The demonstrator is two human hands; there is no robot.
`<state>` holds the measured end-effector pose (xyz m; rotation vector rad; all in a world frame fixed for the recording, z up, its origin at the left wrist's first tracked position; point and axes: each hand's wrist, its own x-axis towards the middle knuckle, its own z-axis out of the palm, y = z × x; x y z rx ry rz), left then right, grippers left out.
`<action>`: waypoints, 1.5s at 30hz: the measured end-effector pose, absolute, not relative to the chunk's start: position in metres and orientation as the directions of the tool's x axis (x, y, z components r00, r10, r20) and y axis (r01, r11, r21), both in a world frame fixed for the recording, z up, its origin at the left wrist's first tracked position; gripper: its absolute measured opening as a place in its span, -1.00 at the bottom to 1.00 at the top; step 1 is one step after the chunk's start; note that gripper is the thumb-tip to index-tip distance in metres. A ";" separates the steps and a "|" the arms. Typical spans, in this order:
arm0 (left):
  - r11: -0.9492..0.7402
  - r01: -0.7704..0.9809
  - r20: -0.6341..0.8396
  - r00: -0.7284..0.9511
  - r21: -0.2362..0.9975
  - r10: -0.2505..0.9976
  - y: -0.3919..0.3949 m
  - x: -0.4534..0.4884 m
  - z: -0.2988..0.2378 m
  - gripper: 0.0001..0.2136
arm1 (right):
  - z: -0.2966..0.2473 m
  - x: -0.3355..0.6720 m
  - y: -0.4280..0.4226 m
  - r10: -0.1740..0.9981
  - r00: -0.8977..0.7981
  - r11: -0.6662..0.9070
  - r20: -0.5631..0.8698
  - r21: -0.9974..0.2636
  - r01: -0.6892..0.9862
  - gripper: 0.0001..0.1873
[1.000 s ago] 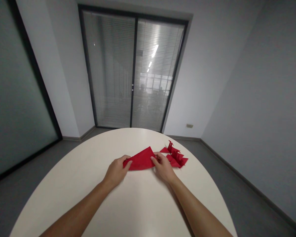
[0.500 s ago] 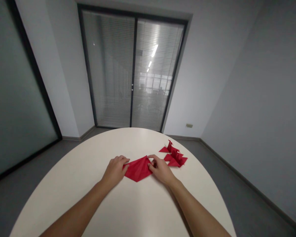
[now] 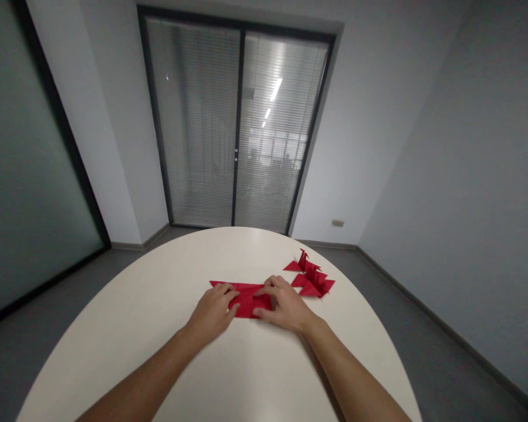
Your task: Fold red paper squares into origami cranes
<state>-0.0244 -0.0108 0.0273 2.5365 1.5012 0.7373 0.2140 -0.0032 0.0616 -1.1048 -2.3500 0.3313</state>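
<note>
A folded sheet of red origami paper (image 3: 249,306) lies on the table in front of me, with creases across it and a pointed corner sticking out at the upper left. My left hand (image 3: 215,309) has its curled fingers on the left part of the paper and its thumb near the lower edge. On the right side, my right hand (image 3: 284,305) grips the sheet, thumb at the lower edge and fingers bent over the top. My hands partly cover both ends of the paper.
Several folded red paper cranes (image 3: 314,281) sit close together beyond my right hand. The round white table (image 3: 211,375) has its curved edge at the far side and right. Behind it stand glass doors (image 3: 237,129) with blinds.
The paper has gone from a fan-like shape with a point toward me to a flatter band with a straight lower edge. Both hands have shifted over it, the left one inward.
</note>
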 end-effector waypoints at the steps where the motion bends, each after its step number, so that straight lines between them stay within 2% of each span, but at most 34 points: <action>1: -0.516 0.785 0.360 0.398 0.343 0.844 -0.009 -0.026 0.026 -0.75 | 0.062 0.214 -0.004 0.725 -0.590 0.688 0.355 -0.413 0.597 -0.50; 4: -0.534 0.753 0.367 0.407 0.383 0.837 -0.004 -0.028 0.023 -0.78 | 0.061 0.213 -0.005 0.657 -0.684 0.743 0.316 -0.426 0.517 -0.36; 12: -0.592 0.679 0.351 0.478 0.433 0.805 -0.009 -0.028 0.025 -0.84 | 0.061 0.212 -0.007 0.718 -0.645 0.684 0.262 -0.432 0.587 -0.62; 15: -0.606 0.667 0.350 0.495 0.434 0.796 -0.012 -0.027 0.028 -0.77 | 0.063 0.212 -0.008 0.765 -0.591 0.637 0.255 -0.433 0.638 -0.65; 18: -0.604 0.658 0.353 0.490 0.450 0.797 -0.012 -0.026 0.030 -0.86 | 0.064 0.213 -0.008 0.791 -0.555 0.607 0.257 -0.443 0.660 -0.66; 30: -0.593 0.645 0.357 0.473 0.482 0.805 -0.010 -0.023 0.028 -0.86 | 0.045 0.212 0.001 0.866 -0.407 0.500 0.291 -0.484 0.718 -0.42; 32: -0.591 0.641 0.368 0.462 0.490 0.807 -0.010 -0.024 0.025 -0.77 | 0.041 0.211 0.004 0.873 -0.389 0.488 0.294 -0.494 0.720 -0.39; 36: -0.610 0.626 0.384 0.474 0.487 0.793 -0.009 -0.025 0.023 -0.57 | 0.034 0.213 0.009 0.855 -0.401 0.518 0.330 -0.491 0.700 -0.37; 40: -0.649 0.619 0.388 0.520 0.442 0.761 -0.010 -0.024 0.026 -0.65 | 0.031 0.214 0.011 0.788 -0.468 0.615 0.400 -0.472 0.632 -0.41; 45: -0.635 0.666 0.385 0.508 0.390 0.770 -0.010 -0.021 0.026 -0.71 | 0.035 0.211 0.010 0.742 -0.520 0.661 0.423 -0.336 0.670 -0.56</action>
